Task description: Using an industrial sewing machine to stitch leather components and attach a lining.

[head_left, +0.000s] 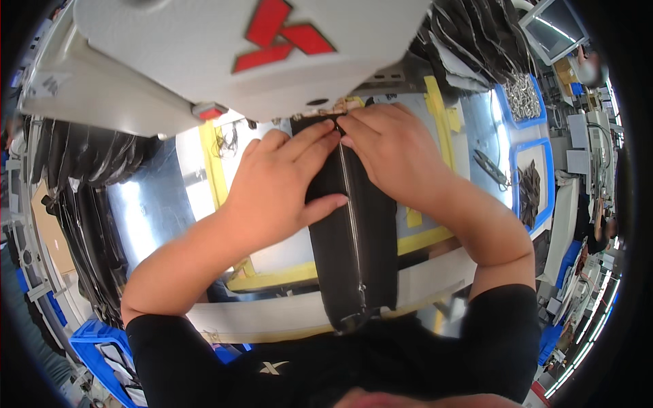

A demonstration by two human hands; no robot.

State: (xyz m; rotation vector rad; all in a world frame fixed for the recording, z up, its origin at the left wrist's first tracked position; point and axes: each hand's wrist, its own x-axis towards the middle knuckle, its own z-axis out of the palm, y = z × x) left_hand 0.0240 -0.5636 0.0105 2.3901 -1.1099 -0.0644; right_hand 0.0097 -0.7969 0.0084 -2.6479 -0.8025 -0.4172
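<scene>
Nearest looms a white sewing machine head (170,75). Below it, black fabric (330,258) with a lengthwise zipper (354,234) runs over the tabletop (156,214) toward me. My left hand (275,180) rests on it, thumb spread from fingers; my right hand (401,149) bunches fingertips there, whether pinching I cannot tell. Yellow tape (439,122) lies either side.

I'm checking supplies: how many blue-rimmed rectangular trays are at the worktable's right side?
2: a farther tray holding silvery metal pieces and a nearer tray holding crumpled dark material; others may be hidden.
</scene>
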